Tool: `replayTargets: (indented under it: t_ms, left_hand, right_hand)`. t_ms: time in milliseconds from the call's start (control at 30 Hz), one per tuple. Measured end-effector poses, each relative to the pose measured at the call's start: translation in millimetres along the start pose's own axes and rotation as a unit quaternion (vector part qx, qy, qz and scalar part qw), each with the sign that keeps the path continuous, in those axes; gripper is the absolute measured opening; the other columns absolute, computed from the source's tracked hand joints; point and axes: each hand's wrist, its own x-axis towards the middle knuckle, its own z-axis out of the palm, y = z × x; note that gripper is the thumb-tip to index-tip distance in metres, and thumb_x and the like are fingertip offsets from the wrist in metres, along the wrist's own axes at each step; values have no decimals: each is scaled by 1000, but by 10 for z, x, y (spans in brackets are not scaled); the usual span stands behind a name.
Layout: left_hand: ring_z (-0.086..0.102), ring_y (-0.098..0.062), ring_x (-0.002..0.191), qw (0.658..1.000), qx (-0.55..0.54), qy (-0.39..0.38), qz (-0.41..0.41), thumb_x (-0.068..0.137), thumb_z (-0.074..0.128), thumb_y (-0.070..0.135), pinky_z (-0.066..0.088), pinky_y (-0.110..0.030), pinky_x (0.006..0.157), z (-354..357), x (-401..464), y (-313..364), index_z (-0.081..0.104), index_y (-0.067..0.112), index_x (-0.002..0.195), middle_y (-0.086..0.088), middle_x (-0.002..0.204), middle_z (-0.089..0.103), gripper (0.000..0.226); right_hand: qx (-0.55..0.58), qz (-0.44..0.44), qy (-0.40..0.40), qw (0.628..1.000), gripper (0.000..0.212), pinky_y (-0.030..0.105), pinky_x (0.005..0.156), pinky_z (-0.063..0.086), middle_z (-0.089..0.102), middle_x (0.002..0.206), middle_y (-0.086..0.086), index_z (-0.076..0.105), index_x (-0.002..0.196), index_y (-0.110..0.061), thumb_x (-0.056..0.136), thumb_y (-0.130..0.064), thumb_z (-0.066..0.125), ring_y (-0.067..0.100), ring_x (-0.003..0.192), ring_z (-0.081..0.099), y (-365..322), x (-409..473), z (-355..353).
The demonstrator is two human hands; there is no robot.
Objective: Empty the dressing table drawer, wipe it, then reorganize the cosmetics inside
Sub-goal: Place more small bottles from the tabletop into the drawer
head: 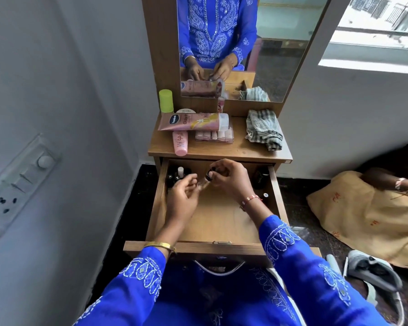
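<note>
1. while the drawer [219,222] stands pulled out over our lap, both our hands meet above its far half, around a small clear bottle [204,182] with a dark cap.
2. our right hand [229,178] pinches the dark cap between curled fingertips; the motion blur keeps us from telling how tight the hold is.
3. our left hand [185,196] has its fingers loosely curled around the bottle's lower part, thumb side up; the glass is blurred, so we cannot tell exactly where the fingers touch.
4. in the drawer's far left corner a cluster of small dark bottles [174,177] stands upright, one with a white cap [180,171] among them.
5. in the far right corner sits a dark container [260,177], and just nearer along the right wall a tiny bottle [266,196] with a pale top.
6. the rest of the drawer floor shows bare wood.
7. on the dressing table top [240,149] lie, at the left, a pink vaseline tube [193,121] across a clear case [214,135] of pale items, with a smaller pink tube [180,143] beside them pointing toward us.
8. behind those stand a lime green bottle [166,100] and a round white lid [186,111]; a small pink stick [221,104] stands against the mirror frame.
9. a checked cloth [264,129] lies crumpled at the right of the table top, well apart from the tubes.
10. the mirror [240,43] shows our blue embroidered top and both hands.
</note>
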Motion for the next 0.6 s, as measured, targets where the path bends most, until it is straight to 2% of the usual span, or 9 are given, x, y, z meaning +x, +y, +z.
replayTargets:
  t_ms: [100,167,233,300,367,500,600]
  left_hand:
    - [60,-12,85,996,3,85,4,88,55,4,47,-6,71,-200,89,-114,61,6,115,-7,103,65,28]
    - [60,-9,78,992,2,128,-3,88,52,3,46,-7,69,-308,127,-173,64,7,108,-7,98,66,23]
    - [59,-7,76,987,-16,156,-25,88,50,3,46,-10,67,-358,134,-182,65,10,103,-3,93,65,22]
    - [59,-6,77,986,-27,162,-40,88,50,2,46,-13,68,-355,131,-171,65,13,101,0,90,64,23]
    - [58,-2,74,986,-26,157,-42,88,50,3,46,-7,64,-334,132,-158,65,13,101,1,88,63,22]
    - [58,-2,73,988,-23,145,-49,88,50,4,44,-3,63,-323,131,-156,65,13,101,1,89,64,21]
    - [58,-3,76,988,-24,138,-60,88,50,5,44,-2,66,-321,125,-151,65,13,102,1,92,65,22]
  right_hand:
    - [-15,27,46,998,18,39,80,56,65,84,10,68,96,-3,78,-4,69,30,81,66,9,113,70]
    - [-56,33,52,997,19,24,74,49,68,89,14,67,97,-1,78,-2,67,23,77,60,23,168,142]
    - [-87,32,46,995,19,19,69,42,71,95,15,67,97,0,78,1,64,20,79,60,43,208,237]
    - [-104,29,34,994,20,21,74,45,71,97,15,68,96,-1,78,4,62,23,88,64,58,251,332]
    - [-123,25,16,992,23,20,77,45,71,99,15,68,98,-2,77,4,60,25,93,65,61,286,410]
    - [-150,22,-16,988,28,32,87,48,69,105,17,66,104,-2,78,4,58,29,100,63,91,312,510]
    - [-149,29,-21,988,31,30,87,46,68,108,18,66,107,-1,77,6,58,30,102,62,128,331,559]
